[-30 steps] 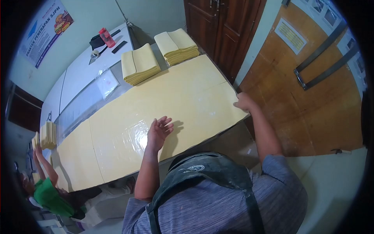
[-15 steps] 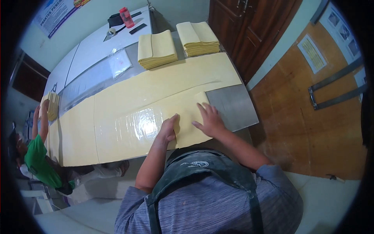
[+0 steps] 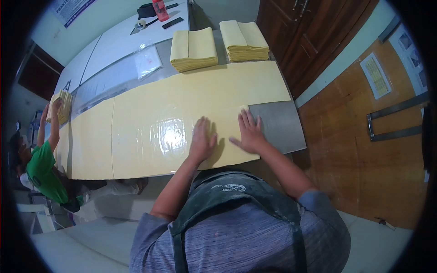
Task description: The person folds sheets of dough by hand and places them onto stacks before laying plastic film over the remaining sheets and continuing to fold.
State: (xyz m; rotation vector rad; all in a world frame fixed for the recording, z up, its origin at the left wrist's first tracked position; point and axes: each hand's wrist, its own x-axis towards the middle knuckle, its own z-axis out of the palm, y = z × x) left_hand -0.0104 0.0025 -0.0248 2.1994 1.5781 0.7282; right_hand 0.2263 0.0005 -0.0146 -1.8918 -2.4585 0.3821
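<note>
A long pale yellow sheet [image 3: 141, 132] covers most of the table, with a glossy patch left of my hands. Its near right part ends in a small folded edge [image 3: 245, 107]. My left hand [image 3: 201, 140] is open over the sheet, fingers stretched toward the far side and thumb out. Beside it, my right hand [image 3: 250, 132] lies spread near the sheet's right end, fingertips right at the folded edge. Nothing is held in either hand.
Two stacks of folded yellow sheets [image 3: 193, 50] [image 3: 245, 41] stand at the back. Bare metal tabletop [image 3: 277, 127] shows at right. A clear plastic packet [image 3: 148, 63], tape roll [image 3: 140, 24] and red bottle [image 3: 160, 10] lie farther off. A co-worker in green [image 3: 48, 170] handles another stack [image 3: 63, 105] at left.
My left hand has gone from gripping near the front edge to lying open farther in on the sheet. My right hand has flattened by the right end. The seam between the sheets looks smoother.
</note>
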